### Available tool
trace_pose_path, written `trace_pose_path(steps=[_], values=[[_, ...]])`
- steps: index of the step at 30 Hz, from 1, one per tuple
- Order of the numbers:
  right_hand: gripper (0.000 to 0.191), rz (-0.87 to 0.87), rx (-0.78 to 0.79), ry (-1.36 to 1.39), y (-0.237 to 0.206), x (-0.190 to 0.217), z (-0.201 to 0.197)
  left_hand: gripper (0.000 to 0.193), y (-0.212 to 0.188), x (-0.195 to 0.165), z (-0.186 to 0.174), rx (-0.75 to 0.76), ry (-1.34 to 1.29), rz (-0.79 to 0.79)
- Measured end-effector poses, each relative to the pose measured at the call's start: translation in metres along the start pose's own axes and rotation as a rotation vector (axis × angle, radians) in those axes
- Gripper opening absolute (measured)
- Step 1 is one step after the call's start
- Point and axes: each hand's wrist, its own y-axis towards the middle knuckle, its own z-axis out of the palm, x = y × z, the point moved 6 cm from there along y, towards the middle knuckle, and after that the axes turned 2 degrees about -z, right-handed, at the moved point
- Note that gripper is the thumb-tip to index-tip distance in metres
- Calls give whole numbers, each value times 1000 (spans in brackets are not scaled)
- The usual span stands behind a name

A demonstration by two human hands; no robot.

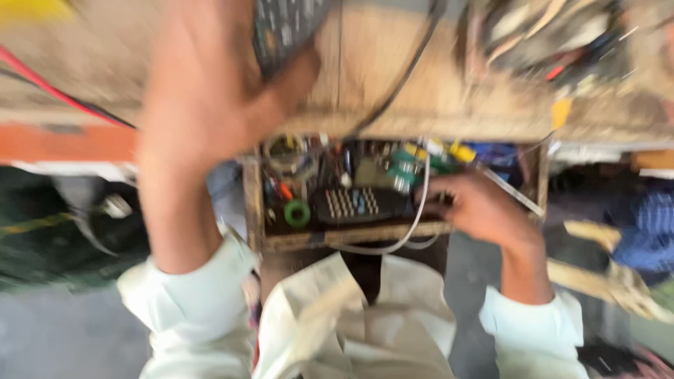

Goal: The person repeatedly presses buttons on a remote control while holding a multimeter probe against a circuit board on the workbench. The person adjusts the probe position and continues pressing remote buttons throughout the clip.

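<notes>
The picture is blurred by motion. My left hand (210, 91) is raised over the wooden bench top (393, 77) and grips a dark remote control (284, 28) with small buttons, thumb on its lower edge. My right hand (477, 207) reaches down into an open wooden drawer (337, 237) under the bench, fingers curled among the parts at its right side; what it grips cannot be made out. In the drawer lie a second dark keypad device (351, 205), a green ring (297, 213) and a white cable (414, 217) that loops over the front edge.
A black cable (407, 70) runs across the bench top. A red wire (49, 88) crosses the bench at far left. A heap of tools and wires (554, 38) sits at the back right. Small yellow, green and blue parts fill the drawer's rear.
</notes>
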Motion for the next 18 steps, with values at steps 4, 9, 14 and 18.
trace_pose_path(steps=[4,9,14,18], values=[[29,-179,-46,-71,-3,7,-7,56,18,-8,13,81,-67,-219],[20,-182,11,-42,-22,6,-9,54,25,-38,14,80,-59,-217],[21,-277,-4,-20,-34,10,-13,52,26,-40,18,103,-69,-298],[19,-285,10,-8,-45,2,-11,55,21,-42,19,104,-20,-294]])
